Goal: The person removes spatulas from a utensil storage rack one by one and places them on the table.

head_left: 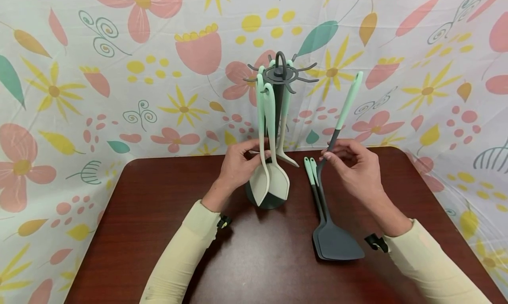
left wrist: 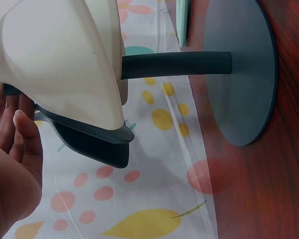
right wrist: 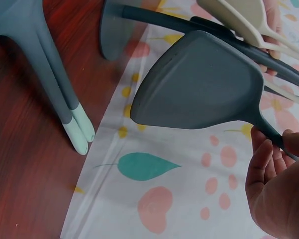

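Right hand [head_left: 355, 165] pinching a dark turner [head_left: 347, 105] by its shaft [right wrist: 265, 128], just right of the stand [head_left: 282, 74]!
Left hand [head_left: 243, 163] grips the post [left wrist: 174, 64] beside hung cream utensils [head_left: 280, 183]; a loose pinch could let the blade [right wrist: 197, 84] twist and knock them, a tug could tip the stand.

One bench [head_left: 238, 255], red-brown, wood-grained. It carries one upright utensil stand [head_left: 281, 74] and two mint-handled grey utensils [right wrist: 45, 69], lying together.

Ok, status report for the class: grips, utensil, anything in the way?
Right grip holds dark turner. Left grip on utensil stand. Cream-headed utensils hang close beside left grip, possibly in the way.
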A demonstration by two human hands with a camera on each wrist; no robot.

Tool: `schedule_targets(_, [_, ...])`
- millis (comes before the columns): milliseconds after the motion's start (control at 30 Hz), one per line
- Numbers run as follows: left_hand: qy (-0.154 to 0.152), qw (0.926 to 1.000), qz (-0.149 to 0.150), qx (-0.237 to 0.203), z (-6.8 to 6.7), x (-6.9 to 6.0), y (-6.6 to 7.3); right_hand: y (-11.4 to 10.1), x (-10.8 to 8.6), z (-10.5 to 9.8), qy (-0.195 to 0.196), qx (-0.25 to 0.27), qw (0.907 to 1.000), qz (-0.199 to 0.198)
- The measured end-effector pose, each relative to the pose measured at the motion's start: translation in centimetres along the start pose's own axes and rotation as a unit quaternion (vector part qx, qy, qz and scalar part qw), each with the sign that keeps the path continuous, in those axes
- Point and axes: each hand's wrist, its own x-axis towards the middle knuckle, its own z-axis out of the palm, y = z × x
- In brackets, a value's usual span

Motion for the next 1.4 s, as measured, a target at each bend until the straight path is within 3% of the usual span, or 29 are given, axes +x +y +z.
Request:
schedule_targets(733, [0.003, 0.9999, -0.013, -0.006, 0.0, 0.0, 0.1, 1.1, -0.5, -0.5, 0.002, -0.018, 0.9994, 0.030])
schedule_targets(1400, [0.004, 0.9998, -0.014, -0.011, 0.1, -0.1, 0.1, 2.3, -2.2, -1.7, -0.003, -0.047, 0.9973, 0.056])
